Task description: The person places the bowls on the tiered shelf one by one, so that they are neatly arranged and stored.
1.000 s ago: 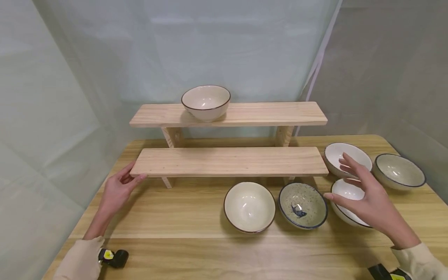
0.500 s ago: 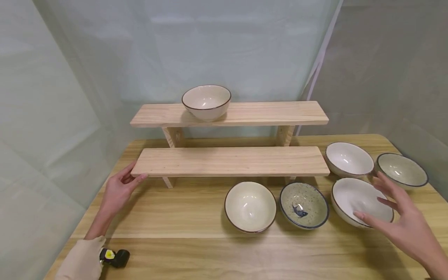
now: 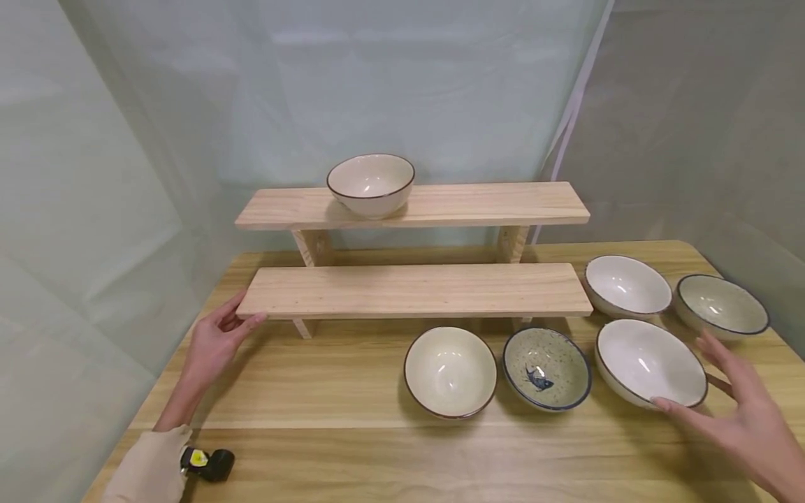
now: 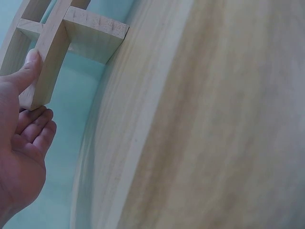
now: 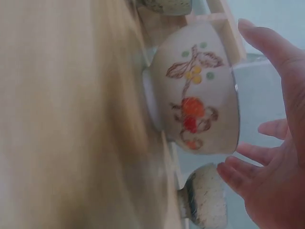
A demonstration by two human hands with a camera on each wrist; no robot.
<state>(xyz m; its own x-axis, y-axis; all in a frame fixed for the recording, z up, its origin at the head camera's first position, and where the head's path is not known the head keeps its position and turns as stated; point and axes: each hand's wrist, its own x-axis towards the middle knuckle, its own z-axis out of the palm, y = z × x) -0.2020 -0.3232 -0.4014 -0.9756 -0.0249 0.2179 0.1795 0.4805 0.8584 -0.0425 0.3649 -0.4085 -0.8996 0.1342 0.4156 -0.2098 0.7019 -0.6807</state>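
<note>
Six bowls: one atop one wooden stand, five on the worktop, middle to right edge. In the left hand's grip: the stand's lower-left end. Right hand wide, beside a white bowl toward the worktop's right edge; three others close around.

You have four pale bowls and two greenish bowls, six in all; you also have one stand with two boards, one table and your two hands.

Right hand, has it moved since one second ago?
Yes, the right hand has moved right and down the head view, away from the shelf.
</note>
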